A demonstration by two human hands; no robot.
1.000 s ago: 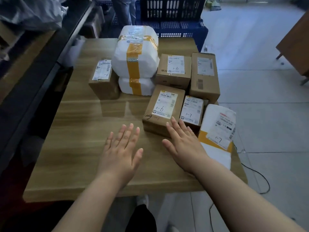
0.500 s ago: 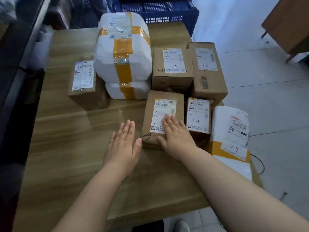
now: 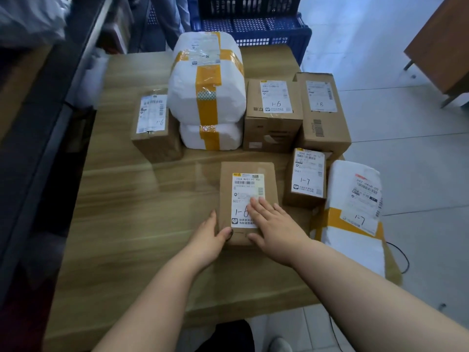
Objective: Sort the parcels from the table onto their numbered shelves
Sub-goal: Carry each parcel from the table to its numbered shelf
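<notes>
Brown carton parcel [image 3: 225, 189], white label [image 3: 245, 191] marked 1-6, flat on surface [image 3: 142, 224] just left of 1-7 box [image 3: 307, 177]. L hand [image 3: 206, 240] grasps its near-left corner; R hand [image 3: 276, 227] released, flat on label.

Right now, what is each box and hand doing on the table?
1-6 box: flat on table, label up.
Left hand: grips its left edge, thumb on top.
Right hand: flat on its label.
Small 1-7 box: lying untouched.
White bags: stacked, taped.
</notes>
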